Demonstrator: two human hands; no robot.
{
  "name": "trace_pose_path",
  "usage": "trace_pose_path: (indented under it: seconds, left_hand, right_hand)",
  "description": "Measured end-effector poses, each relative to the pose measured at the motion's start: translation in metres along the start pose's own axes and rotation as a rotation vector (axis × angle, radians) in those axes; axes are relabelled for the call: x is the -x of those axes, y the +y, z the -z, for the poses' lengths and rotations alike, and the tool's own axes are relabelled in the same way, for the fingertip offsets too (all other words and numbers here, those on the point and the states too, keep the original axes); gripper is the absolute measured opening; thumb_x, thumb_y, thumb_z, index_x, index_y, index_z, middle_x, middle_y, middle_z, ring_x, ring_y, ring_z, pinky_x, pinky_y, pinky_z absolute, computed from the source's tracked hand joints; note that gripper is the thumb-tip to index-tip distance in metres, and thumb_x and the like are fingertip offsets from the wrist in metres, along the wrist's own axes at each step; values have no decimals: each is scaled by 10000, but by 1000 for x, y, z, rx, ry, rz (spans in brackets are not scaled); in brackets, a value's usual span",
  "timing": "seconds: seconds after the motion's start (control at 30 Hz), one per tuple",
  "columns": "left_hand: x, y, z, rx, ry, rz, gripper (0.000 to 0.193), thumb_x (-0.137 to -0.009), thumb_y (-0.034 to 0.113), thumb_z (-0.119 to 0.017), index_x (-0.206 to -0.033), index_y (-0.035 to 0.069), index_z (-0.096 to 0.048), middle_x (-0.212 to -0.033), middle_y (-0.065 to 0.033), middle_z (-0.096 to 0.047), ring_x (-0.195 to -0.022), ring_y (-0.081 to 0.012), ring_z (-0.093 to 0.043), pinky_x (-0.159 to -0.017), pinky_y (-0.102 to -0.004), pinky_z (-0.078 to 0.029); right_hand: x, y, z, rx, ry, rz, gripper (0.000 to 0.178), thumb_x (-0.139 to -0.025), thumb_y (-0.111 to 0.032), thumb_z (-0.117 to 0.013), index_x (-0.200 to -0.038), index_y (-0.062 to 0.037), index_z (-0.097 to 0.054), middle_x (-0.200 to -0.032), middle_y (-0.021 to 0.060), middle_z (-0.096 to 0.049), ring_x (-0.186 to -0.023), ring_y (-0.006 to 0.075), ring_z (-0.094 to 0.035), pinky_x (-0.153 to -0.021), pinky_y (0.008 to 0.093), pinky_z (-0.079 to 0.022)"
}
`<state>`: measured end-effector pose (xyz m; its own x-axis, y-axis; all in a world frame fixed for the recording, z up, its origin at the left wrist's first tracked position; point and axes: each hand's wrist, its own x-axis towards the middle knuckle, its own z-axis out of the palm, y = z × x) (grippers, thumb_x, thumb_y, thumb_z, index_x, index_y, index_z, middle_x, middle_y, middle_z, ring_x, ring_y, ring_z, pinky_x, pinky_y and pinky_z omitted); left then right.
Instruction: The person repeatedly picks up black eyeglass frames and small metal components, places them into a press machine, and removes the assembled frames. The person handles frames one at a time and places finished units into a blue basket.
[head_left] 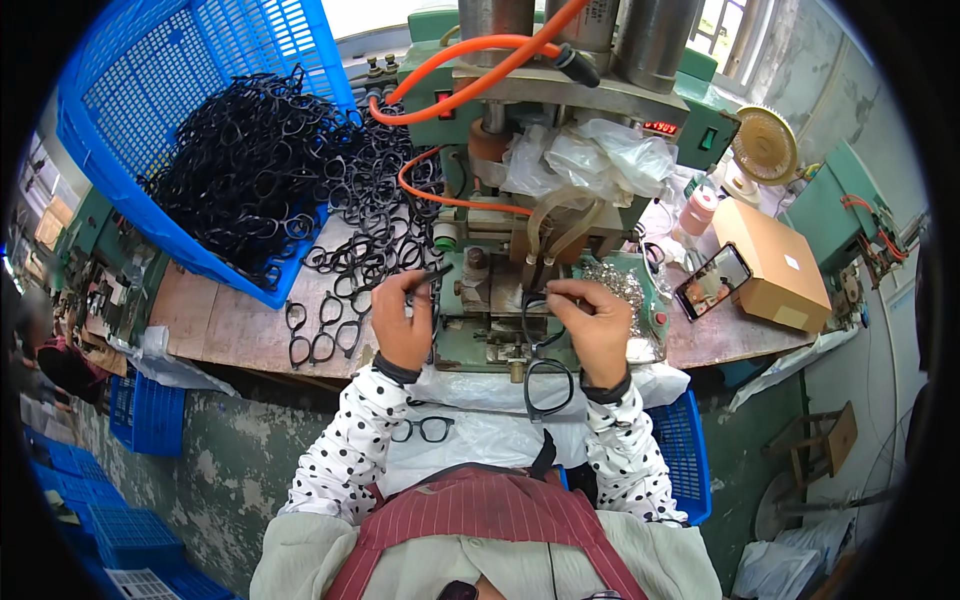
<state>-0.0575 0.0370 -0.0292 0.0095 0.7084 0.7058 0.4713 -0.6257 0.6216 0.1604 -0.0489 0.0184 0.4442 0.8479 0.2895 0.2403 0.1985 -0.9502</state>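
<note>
My right hand [597, 325] pinches the upper end of a black eyeglass frame [549, 388]. The frame hangs lengthwise in front of the green press [450, 350], its upper rim close to the metal fixture [505, 297] and its lower rim past the press's front edge. My left hand [402, 322], to the left of the fixture, is closed on a slim dark piece [437, 273] whose kind I cannot make out. Another dark eyeglass frame [424, 429] lies on the white plastic sheet [470, 440] over my lap.
A blue crate [110, 165] lies tipped at the left, spilling black frames [260, 160] onto the table. Small metal parts [615, 285] lie right of the fixture. A phone [713, 282] leans against a cardboard box [770, 265]. Orange hoses [470, 45] cross above the press.
</note>
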Motion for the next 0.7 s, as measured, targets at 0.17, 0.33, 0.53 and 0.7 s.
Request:
trace_pose_path:
  seconds: [0.17,0.33,0.53,0.7]
  left_hand:
    - [-9,41,4,29,-53,-388,238,-807,-13,-602,-1036,52,-615,-953,-84,-634,-869,-278,-584,-883,-415,-410]
    - [-7,59,2,146,-188,-611,356,-751,-21,-653,-1095,65,-620,-1029,-61,-655,-929,-242,-626,-907,-418,-437]
    - [6,68,-14,337,-493,-813,405,-790,4,-625,-1194,39,-609,-1180,-125,-633,-1042,-275,-630,-932,-426,-496]
    - [7,65,-28,360,-538,-790,466,-763,-10,-623,-1223,42,-577,-1240,-130,-601,-1042,-285,-615,-932,-434,-494]
  right_hand:
    - [-5,5,-14,-119,44,35,327,-736,-40,-727,-1032,25,-603,-819,61,-676,-655,81,-591,-574,225,-448]
    - [-16,15,-26,-237,51,29,501,-708,-20,-754,-1142,17,-506,-800,100,-665,-681,93,-605,-603,230,-466]
    - [-18,24,-4,13,133,34,481,-718,-31,-748,-1157,-36,-551,-865,58,-687,-749,164,-625,-647,275,-484]
    - [-36,133,96,828,305,-60,367,-747,-164,-756,-1080,-95,-621,-919,118,-699,-828,304,-654,-693,401,-503]
